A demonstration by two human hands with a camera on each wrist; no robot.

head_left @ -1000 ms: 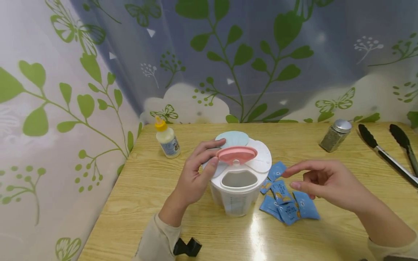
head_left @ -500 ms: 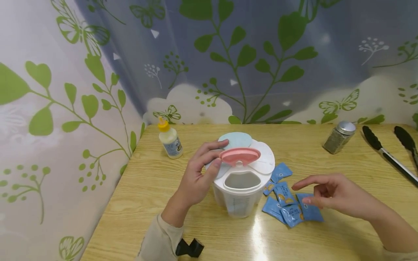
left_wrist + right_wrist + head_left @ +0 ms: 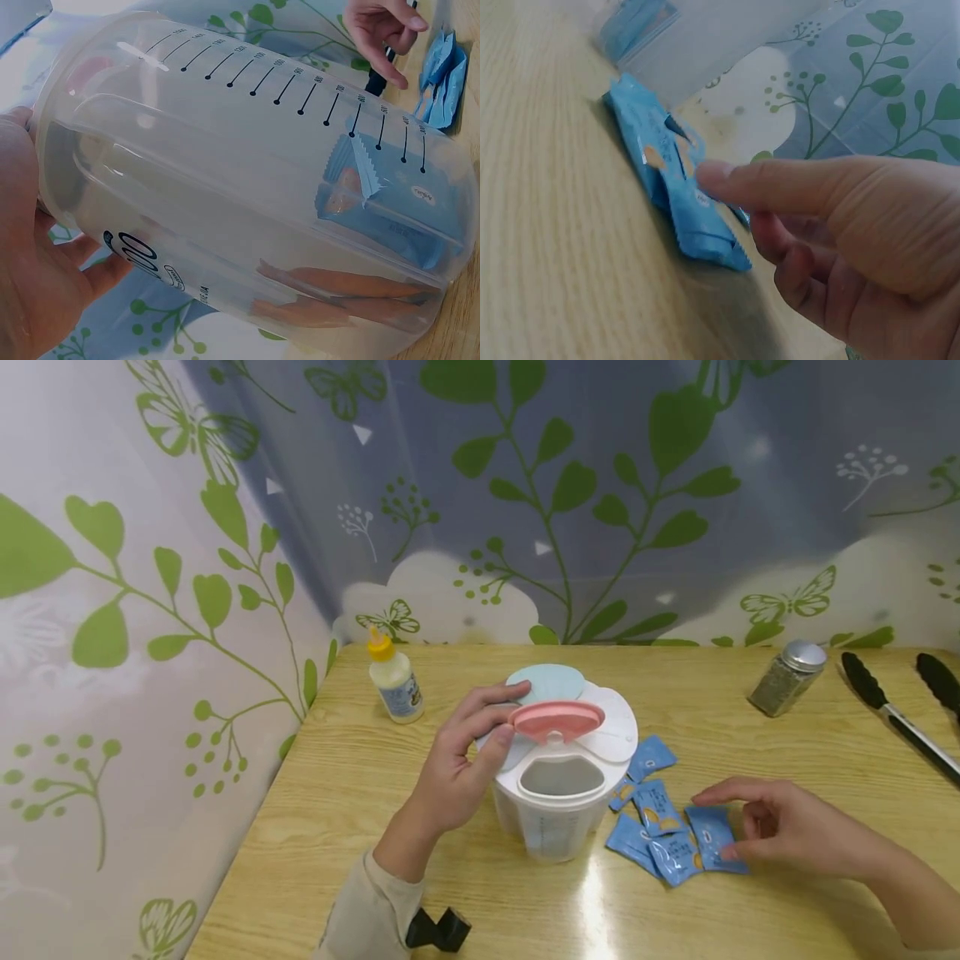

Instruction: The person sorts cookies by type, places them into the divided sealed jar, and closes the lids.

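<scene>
A clear, measured storage container (image 3: 558, 828) with a white sectioned lid (image 3: 618, 727) stands on the table. Its pink flap (image 3: 551, 718) is raised, leaving one compartment uncovered. My left hand (image 3: 453, 777) grips the lid's left side, thumb beside the flap. Inside the container, a blue packet (image 3: 405, 202) and orange-brown wrapped pieces (image 3: 337, 292) show through the wall in the left wrist view. Right of it lie several blue snack packets (image 3: 656, 810). My right hand (image 3: 813, 831) hovers over the rightmost packet (image 3: 708, 835), thumb and index finger apart around it; contact is unclear.
A squeeze bottle (image 3: 396, 685) with a yellow cap stands back left. Back right are a glass shaker jar (image 3: 787, 681) and black-tipped tongs (image 3: 892, 710). A patterned curtain (image 3: 630, 510) borders the wooden table (image 3: 337, 802) behind.
My right hand has come down and toward me, from beside the upper packets to the rightmost one. The left hand keeps its hold on the lid; the whole view shifts slightly.
</scene>
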